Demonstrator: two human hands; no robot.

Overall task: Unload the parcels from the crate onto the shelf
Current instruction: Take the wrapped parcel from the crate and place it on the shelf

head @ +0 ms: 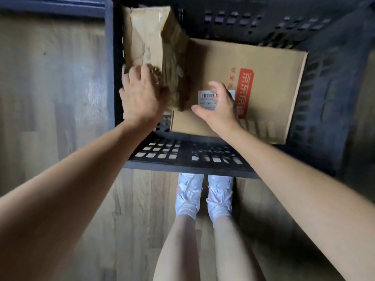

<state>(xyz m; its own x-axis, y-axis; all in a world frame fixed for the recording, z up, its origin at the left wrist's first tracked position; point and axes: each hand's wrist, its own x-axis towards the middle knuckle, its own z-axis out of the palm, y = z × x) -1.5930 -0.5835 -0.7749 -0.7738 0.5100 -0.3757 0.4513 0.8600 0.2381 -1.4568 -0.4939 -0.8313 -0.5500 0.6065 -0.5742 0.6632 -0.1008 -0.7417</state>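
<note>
A black slotted plastic crate [188,157] stands on the floor in front of me. Inside it a tall brown cardboard parcel [150,43], wrapped in clear tape, stands upright against the left wall. A large flat cardboard box [269,78] with red print and a white barcode label lies on the crate's bottom. My left hand [140,92] presses against the near left side of the tall parcel, its fingers blurred. My right hand [219,104] hovers with spread, loosely bent fingers just right of the tall parcel, above the flat box's label, holding nothing.
The crate sits on a wood-grain floor [50,88]. My legs and white shoes [203,197] stand right behind the crate's near wall. A dark frame edge [52,5] runs along the top left. No shelf surface is recognisable in view.
</note>
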